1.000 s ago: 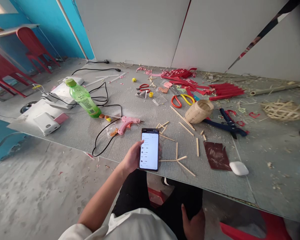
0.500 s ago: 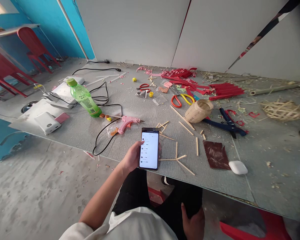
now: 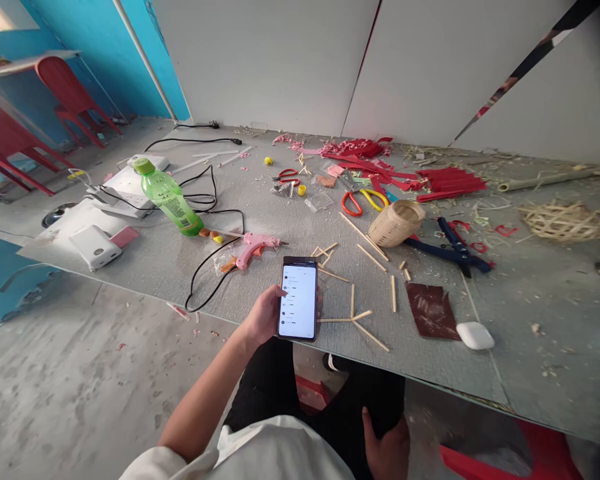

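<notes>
My left hand (image 3: 266,313) is wrapped round a smartphone (image 3: 299,303) at the table's front edge, its thumb lying over the left side of the lit screen. A list with small round icons shows there; the text is too small to read. My right hand (image 3: 387,448) rests on my right thigh below the table, thumb apart from the fingers, which are partly hidden, and nothing shows in it. Just right of the phone lie thin wooden sticks (image 3: 371,335), some joined into a branching shape. A pink glue gun (image 3: 253,250) lies left of the phone.
A green bottle (image 3: 167,197) lies near a power strip (image 3: 117,200) and black cables. A bamboo cup (image 3: 396,223), blue-handled pliers (image 3: 453,250), scissors, red strips (image 3: 450,181) and a woven piece (image 3: 563,221) are spread behind. A brown sheet (image 3: 433,310) and white case (image 3: 475,335) lie front right.
My left thumb has slid a little downward on the phone screen, and the list has shifted slightly. My right hand has stayed on my thigh.
</notes>
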Tool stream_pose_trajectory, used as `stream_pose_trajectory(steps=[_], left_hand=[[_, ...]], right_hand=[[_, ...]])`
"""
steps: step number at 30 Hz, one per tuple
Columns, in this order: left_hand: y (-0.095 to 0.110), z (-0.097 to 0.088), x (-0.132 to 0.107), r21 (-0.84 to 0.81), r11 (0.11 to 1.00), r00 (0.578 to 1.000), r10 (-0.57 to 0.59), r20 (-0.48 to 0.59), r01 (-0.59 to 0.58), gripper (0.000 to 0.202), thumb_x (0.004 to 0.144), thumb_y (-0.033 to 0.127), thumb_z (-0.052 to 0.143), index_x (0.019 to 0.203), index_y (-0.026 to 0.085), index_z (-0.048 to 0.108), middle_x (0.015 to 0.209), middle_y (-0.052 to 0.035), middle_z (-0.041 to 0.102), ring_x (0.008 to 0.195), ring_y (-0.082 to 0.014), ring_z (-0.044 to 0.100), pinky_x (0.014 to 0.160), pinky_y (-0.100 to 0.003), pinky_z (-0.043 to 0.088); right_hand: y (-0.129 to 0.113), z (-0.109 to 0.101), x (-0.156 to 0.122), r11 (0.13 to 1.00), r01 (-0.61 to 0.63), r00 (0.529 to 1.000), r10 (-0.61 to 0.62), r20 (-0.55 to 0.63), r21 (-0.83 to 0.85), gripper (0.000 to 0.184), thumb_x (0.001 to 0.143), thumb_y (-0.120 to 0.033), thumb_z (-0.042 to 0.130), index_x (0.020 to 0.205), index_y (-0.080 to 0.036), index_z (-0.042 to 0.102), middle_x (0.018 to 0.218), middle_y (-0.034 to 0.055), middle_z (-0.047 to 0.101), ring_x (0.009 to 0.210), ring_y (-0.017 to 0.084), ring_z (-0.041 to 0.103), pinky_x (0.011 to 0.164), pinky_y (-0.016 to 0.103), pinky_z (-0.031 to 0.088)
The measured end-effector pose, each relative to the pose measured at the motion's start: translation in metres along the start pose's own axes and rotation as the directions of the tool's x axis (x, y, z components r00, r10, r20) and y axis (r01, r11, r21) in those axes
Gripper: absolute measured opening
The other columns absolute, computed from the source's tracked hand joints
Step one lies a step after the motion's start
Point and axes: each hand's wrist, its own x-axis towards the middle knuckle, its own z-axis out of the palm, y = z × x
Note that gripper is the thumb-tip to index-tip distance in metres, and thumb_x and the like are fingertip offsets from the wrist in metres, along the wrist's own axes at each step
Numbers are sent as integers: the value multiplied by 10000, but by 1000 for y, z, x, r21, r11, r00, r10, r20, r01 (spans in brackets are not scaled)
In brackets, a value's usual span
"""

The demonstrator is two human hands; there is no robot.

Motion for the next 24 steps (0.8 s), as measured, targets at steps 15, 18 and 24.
stream_pose_trajectory(steps=[15, 18, 24], left_hand=[[0, 2, -2, -3, 1000, 1000, 14, 18, -14, 512, 934, 326, 541, 1337, 34, 659, 1339, -221, 710, 1186, -371, 711, 959, -488, 587], [0, 1, -2, -5, 1000, 1000, -2, 4, 2, 479, 972, 349, 544, 1328, 53, 667, 1352, -215, 706, 1170, -359, 720, 959, -486, 587], [1, 3, -3, -16, 999, 997, 46, 56, -46, 529, 961, 413, 546, 1336, 61, 668, 1331, -217, 713, 1157, -389, 717, 950, -512, 577]], right_hand=[[-3, 0, 0, 997, -74, 997, 73, 26, 38, 1307, 769, -942, 411, 1544, 109, 340, 1499, 423, 453, 1381, 580, 478, 1110, 672, 410], [-4, -2, 0, 996, -79, 997, 78, 29, 38, 1274, 787, -912, 424, 1578, 79, 302, 1551, 403, 408, 1412, 572, 453, 1101, 677, 419], [-1, 0, -1, 996, -83, 996, 83, 24, 17, 1241, 779, -914, 408, 1588, 22, 310, 1526, 365, 458, 1446, 550, 437, 1137, 657, 424]])
